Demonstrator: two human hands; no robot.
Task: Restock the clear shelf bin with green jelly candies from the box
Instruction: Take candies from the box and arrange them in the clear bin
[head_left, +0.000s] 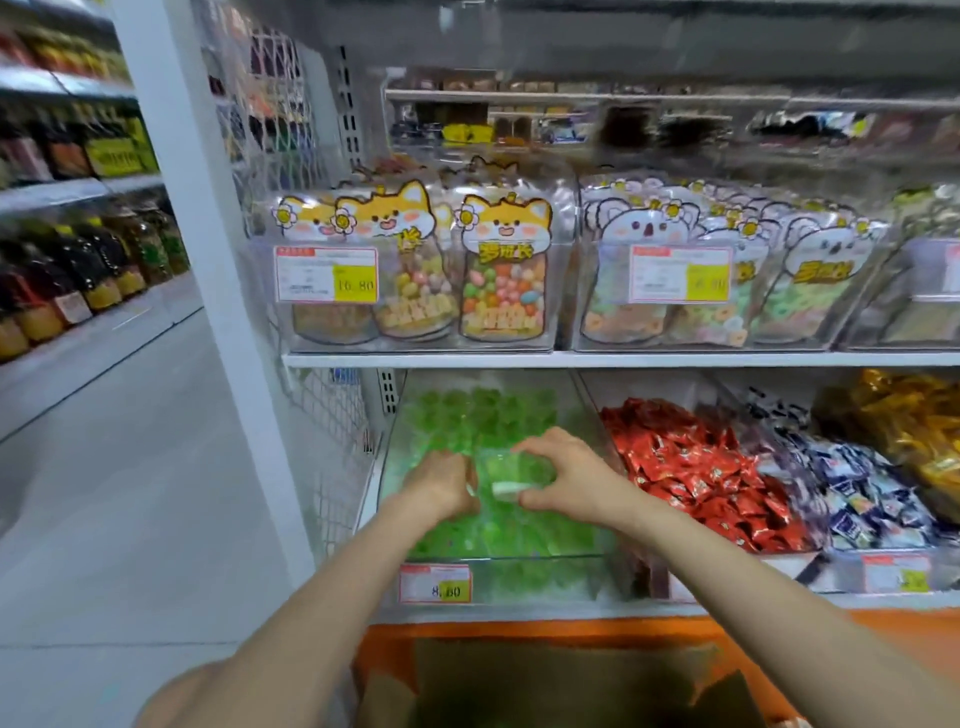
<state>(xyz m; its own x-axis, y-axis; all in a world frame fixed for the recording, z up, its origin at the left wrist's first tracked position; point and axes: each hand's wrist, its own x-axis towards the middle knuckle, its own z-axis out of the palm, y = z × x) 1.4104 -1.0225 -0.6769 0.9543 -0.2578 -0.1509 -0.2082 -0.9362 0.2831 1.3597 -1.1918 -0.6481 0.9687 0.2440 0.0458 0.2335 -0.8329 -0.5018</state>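
Note:
A clear shelf bin on the lower shelf holds many green jelly candies. Both my hands reach into it. My left hand and my right hand pinch the two ends of a clear bag of green candies above the pile. A white strip shows at the bag's near edge between my fingers. Below the shelf, a brown cardboard box stands open, its inside dark and blurred.
Bins of red-wrapped candies, blue-white candies and gold ones sit to the right. Bagged sweets in clear bins fill the shelf above. A price tag fronts the green bin. An aisle with bottles lies left.

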